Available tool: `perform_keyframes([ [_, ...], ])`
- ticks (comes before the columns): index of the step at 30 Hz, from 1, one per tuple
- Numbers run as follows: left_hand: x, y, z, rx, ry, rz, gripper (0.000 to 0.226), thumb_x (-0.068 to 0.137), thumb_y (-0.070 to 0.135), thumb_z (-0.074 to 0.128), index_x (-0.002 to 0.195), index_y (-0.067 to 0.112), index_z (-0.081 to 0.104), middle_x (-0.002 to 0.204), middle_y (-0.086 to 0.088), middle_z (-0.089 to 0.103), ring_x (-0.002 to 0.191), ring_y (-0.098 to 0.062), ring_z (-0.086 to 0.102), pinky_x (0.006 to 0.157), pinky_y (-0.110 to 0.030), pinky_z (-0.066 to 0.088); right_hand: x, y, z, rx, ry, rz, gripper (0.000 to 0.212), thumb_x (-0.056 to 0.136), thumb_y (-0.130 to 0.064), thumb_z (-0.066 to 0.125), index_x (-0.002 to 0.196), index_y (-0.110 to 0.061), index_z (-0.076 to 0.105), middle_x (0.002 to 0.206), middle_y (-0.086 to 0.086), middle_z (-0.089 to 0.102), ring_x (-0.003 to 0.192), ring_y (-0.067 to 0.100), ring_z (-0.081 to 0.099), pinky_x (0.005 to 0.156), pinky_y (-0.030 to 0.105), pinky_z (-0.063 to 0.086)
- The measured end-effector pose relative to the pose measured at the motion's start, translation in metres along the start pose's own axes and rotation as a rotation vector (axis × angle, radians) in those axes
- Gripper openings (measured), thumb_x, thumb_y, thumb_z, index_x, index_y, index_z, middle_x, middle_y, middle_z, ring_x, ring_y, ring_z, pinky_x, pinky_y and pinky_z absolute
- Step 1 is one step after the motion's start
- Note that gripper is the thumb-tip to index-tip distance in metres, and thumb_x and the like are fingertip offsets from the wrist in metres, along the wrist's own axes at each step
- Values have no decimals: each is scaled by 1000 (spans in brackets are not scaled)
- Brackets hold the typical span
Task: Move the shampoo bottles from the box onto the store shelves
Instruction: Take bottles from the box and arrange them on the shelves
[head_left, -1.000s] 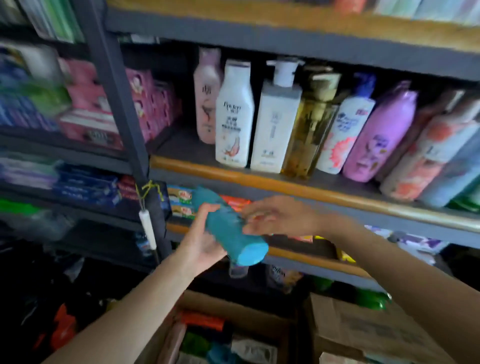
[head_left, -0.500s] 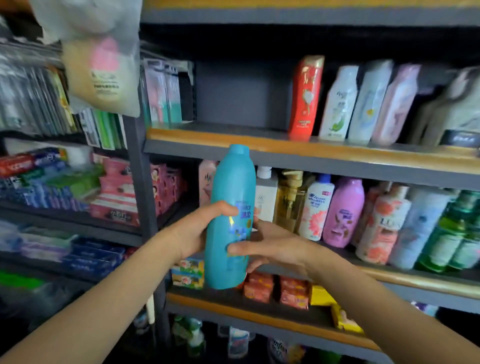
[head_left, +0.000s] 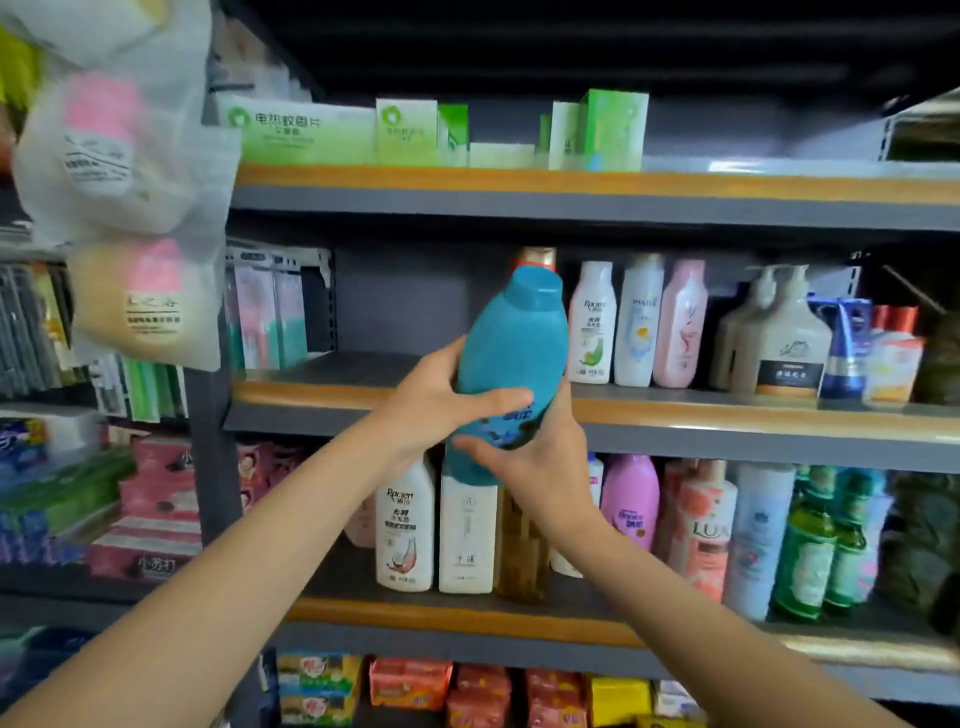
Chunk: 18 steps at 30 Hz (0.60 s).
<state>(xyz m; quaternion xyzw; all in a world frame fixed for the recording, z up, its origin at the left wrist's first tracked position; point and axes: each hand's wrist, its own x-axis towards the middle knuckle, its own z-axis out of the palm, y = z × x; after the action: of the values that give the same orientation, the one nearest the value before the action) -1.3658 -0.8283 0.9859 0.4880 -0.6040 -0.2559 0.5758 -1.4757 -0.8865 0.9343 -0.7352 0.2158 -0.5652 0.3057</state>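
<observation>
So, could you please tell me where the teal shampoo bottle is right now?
In the head view's centre, the teal shampoo bottle is gripped by the left hand and right hand, tilted before the middle shelf, left of the white Racien bottle.

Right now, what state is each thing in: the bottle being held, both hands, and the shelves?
Teal bottle: cap on, tilted, held in the air before the middle shelf.
Left hand: grips the bottle's side.
Right hand: holds the bottle's lower part.
Middle shelf: bare at its left, bottles standing at its right.
White Racien bottle: upright, capped.
</observation>
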Motion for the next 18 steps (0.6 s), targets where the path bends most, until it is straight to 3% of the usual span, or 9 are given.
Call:
perform_keyframes([
  [3, 21, 7, -9, 71, 99, 70, 42, 75, 22, 75, 113, 26, 56, 113, 6, 64, 106, -10, 61, 89, -29, 51, 41, -7, 1, -11, 77, -90, 65, 64, -24, 83, 111, -29, 38, 96, -20, 56, 91, -2, 58, 76, 16, 50],
  [5, 35, 6, -18, 135, 168, 87, 41, 77, 24, 73, 112, 27, 54, 110, 13, 61, 102, -1, 56, 83, -19, 45, 64, -8, 4, -21, 108, -126, 60, 67, -24, 80, 109, -26, 37, 97, -14, 56, 90, 2, 58, 74, 22, 52],
  [7, 50, 4, -25, 200, 216, 113, 40, 79, 22, 72, 113, 29, 52, 105, 19, 57, 97, 4, 53, 77, -15, 41, 85, -4, 8, -54, 94, -176, 61, 67, -24, 80, 108, -26, 35, 102, -6, 57, 89, 4, 57, 70, 17, 50],
  [10, 72, -3, -35, 385, 238, 136, 49, 82, 20, 69, 126, 26, 48, 117, 9, 57, 106, -8, 56, 87, -23, 43, 112, 7, 15, -99, 13, -229, 63, 68, -20, 80, 115, -19, 38, 103, -8, 55, 90, 0, 54, 69, 9, 46],
  [13, 95, -17, -48, 469, 235, 90, 53, 84, 22, 67, 132, 23, 44, 129, 4, 54, 113, -15, 57, 96, -32, 45, 132, 19, 22, -111, -118, -170, 58, 74, -17, 77, 110, -20, 33, 101, -11, 49, 88, -4, 50, 66, 5, 45],
  [16, 114, -30, -60, 491, 168, 23, 52, 82, 22, 68, 129, 22, 45, 130, -1, 56, 111, -17, 59, 96, -43, 49, 149, 35, 25, -173, -236, -137, 56, 76, -21, 76, 111, -18, 32, 111, -2, 54, 97, 5, 54, 72, 11, 48],
  [18, 122, -38, -66, 482, 106, -29, 51, 84, 20, 67, 130, 19, 45, 131, -2, 55, 106, -16, 61, 92, -38, 52, 156, 44, 25, -263, -288, -118, 55, 77, -26, 76, 111, -15, 34, 111, 1, 55, 100, 11, 58, 76, 19, 52],
])
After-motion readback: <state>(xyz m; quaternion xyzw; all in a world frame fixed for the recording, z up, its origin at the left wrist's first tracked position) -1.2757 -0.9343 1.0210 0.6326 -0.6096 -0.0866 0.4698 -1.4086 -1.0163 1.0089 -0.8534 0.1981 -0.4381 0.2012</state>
